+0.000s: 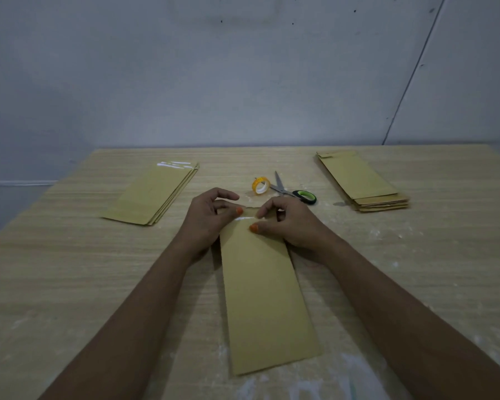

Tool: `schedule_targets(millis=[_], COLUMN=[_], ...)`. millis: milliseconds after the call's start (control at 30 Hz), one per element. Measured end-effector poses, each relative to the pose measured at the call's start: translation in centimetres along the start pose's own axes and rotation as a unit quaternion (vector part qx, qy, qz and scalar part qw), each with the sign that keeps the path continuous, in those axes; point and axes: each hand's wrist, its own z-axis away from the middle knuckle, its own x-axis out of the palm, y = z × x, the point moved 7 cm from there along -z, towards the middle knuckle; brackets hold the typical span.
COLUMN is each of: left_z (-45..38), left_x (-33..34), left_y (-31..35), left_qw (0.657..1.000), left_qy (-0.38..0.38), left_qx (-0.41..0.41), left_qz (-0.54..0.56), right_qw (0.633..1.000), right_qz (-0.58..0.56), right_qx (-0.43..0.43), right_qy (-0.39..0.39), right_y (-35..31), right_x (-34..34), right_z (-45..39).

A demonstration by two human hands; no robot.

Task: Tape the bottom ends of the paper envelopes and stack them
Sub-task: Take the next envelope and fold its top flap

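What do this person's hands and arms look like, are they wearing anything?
Both arms are bare from the frame's bottom edge to the wrist: no sleeves, gloves, watch or bracelets show. The left hand and right hand each have a thumbnail painted bright orange. I see no rings, though some fingers are partly hidden.

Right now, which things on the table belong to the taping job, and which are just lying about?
In the job: envelope under both hands, left hand, right hand, clear tape strip, tape roll, scissors, left stack with taped ends, right stack.

Lying about: nothing I can see, only white smears on the table.
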Motion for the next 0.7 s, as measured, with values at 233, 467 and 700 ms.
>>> schedule_targets(millis=[233, 467, 700], left_z=[0.1, 0.1, 0.0], left_x=[0.4, 0.5, 0.6], left_y=[0.4, -0.4, -0.3], left_qw=[1.0, 0.998, 0.998], left_qy=[-0.014, -0.034, -0.045], left_qx=[0.012, -0.036, -0.011], left_qz=[0.003, 0.04, 0.03], right_qw=[0.998, 0.991, 0.98], right_qz=[-0.051, -0.135, -0.191], right_qx=[0.011, -0.009, 0.003], right_qy=[-0.026, 0.016, 0.047], right_y=[0.2, 0.4, 0.5], right_x=[0.0, -0.5, -0.8], right_z=[0.0, -0.3, -0.5])
